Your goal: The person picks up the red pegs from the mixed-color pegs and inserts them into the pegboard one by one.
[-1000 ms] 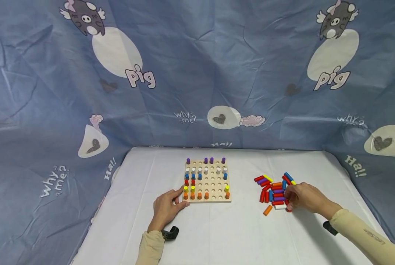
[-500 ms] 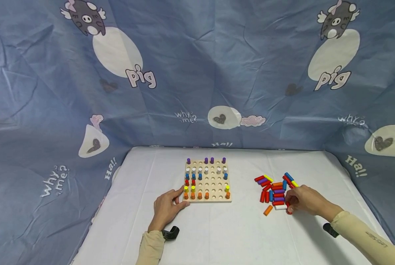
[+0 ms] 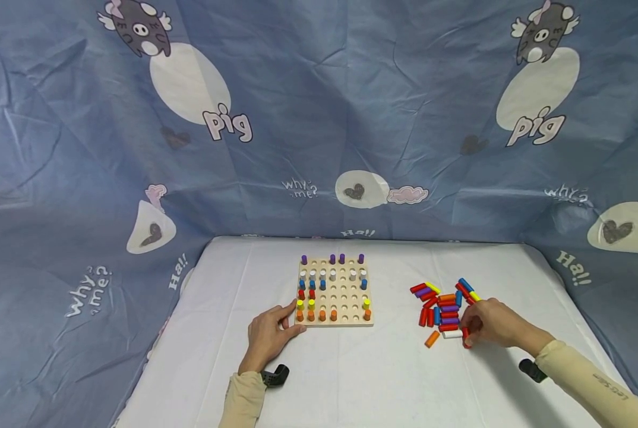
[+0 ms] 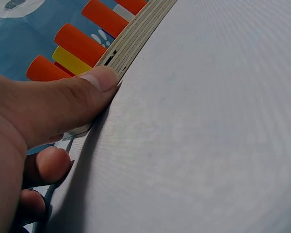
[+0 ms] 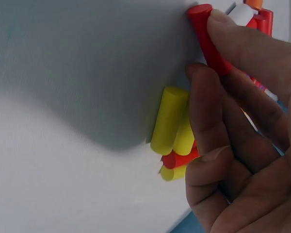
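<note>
A wooden pegboard point(image 3: 338, 309) lies mid-table, with coloured pegs standing in some of its holes. My left hand point(image 3: 268, 336) holds its front left corner; in the left wrist view the thumb point(image 4: 82, 94) presses the board's edge point(image 4: 131, 39) below several orange pegs point(image 4: 80, 44). On the right, my right hand point(image 3: 492, 323) is at the near right side of a loose heap of pegs. Between its thumb and fingers it pinches a red peg point(image 5: 208, 39). Two yellow pegs point(image 5: 169, 121) lie beside those fingers in the right wrist view.
Loose red, blue, purple, orange and yellow pegs lie close together left of my right hand, with a white peg point(image 3: 452, 334) at the near side. One orange peg point(image 3: 432, 339) lies apart. A blue patterned cloth point(image 3: 319, 119) hangs behind the white table point(image 3: 383, 380).
My right hand has shifted slightly back and toward the near side, and more of the red peg at its fingertips now shows. My left hand and the pegboard stay put.
</note>
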`<state>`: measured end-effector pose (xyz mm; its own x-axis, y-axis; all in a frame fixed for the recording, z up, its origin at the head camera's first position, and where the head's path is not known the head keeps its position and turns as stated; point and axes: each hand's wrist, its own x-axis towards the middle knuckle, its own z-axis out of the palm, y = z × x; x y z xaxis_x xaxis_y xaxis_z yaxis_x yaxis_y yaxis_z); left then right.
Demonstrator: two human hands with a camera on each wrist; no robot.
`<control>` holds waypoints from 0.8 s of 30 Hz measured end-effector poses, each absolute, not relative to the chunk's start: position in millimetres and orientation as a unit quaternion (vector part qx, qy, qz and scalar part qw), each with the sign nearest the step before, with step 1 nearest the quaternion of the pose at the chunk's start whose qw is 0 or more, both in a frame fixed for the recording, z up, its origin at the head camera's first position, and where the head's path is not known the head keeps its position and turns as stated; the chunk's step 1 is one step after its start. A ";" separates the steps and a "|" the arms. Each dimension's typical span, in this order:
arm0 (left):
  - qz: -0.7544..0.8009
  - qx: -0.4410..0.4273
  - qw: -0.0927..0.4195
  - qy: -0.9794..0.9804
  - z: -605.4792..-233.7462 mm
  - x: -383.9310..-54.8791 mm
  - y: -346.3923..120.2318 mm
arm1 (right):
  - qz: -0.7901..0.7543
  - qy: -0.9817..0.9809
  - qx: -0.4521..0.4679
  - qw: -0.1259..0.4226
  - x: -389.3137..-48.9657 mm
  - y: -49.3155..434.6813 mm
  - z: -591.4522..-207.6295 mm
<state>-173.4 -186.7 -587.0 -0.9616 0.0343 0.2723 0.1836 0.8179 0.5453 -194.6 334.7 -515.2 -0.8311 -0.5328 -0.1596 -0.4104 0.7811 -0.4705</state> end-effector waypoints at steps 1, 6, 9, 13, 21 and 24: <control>-0.296 -0.057 0.126 -0.945 -586.8 -173.5 -186.6 | -0.215 0.933 -0.248 0.145 -194.6 334.4 -515.4; -0.299 -0.059 0.130 -0.944 -587.1 -173.5 -186.7 | -0.232 0.934 -0.230 0.144 -193.3 333.1 -516.3; -0.297 -0.061 0.131 -0.944 -587.5 -173.2 -186.6 | -0.248 0.931 -0.224 0.145 -192.1 332.3 -516.0; -0.295 -0.059 0.130 -0.945 -587.5 -173.7 -186.4 | -0.264 0.928 -0.220 0.143 -191.9 331.5 -516.0; -0.297 -0.052 0.119 -0.946 -588.7 -173.8 -186.8 | -0.269 0.930 -0.210 0.136 -192.0 329.3 -512.7; -0.297 -0.050 0.117 -0.946 -588.6 -173.3 -187.0 | -0.261 0.935 -0.204 0.125 -192.7 328.4 -510.4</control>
